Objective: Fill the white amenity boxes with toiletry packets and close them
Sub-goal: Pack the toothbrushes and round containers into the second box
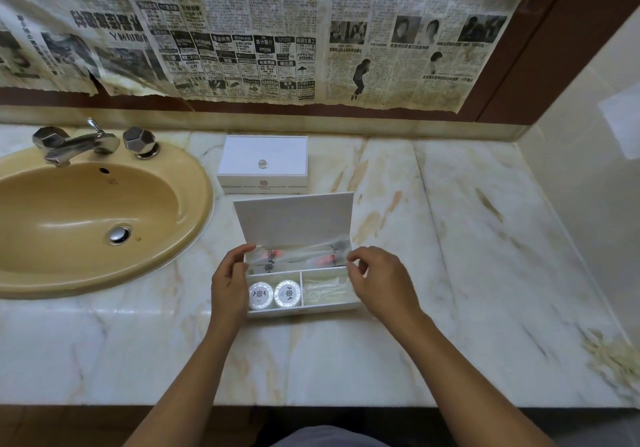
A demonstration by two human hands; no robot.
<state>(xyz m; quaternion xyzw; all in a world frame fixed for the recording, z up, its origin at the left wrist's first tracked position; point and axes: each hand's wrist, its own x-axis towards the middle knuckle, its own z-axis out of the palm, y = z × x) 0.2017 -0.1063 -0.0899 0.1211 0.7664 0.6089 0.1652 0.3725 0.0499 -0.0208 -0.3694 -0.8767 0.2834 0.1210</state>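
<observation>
A: Fingers first. Left hand (231,282)?

B: Thumb and fingers curled at the left end of the open box (301,309), thumb tip on the far-left corner by the clear packets (298,256). Whether it pinches a packet end or only the box wall, cannot tell.

A: Right hand (375,278)?

B: Thumb and forefinger drawn together at the right end of the same packets, seemingly nipping the plastic edge. Other fingers loosely bent above the right-hand compartment.

A: Box contents?

B: Long rear compartment: clear packets with red and dark print, lying lengthwise. Front left compartment: two round white discs (274,294) side by side. Front right: clear wrapped items (327,290), details unclear. Lid (294,219) stands upright behind, hinged at the back.

A: Surroundings?

B: Box sits on the marble counter (467,273), near the front edge. Second white box (263,164), shut, small knob on top, just behind. Tan basin (86,221) with chrome tap (74,143) to the left. Newspaper (277,30) covers the wall.
</observation>
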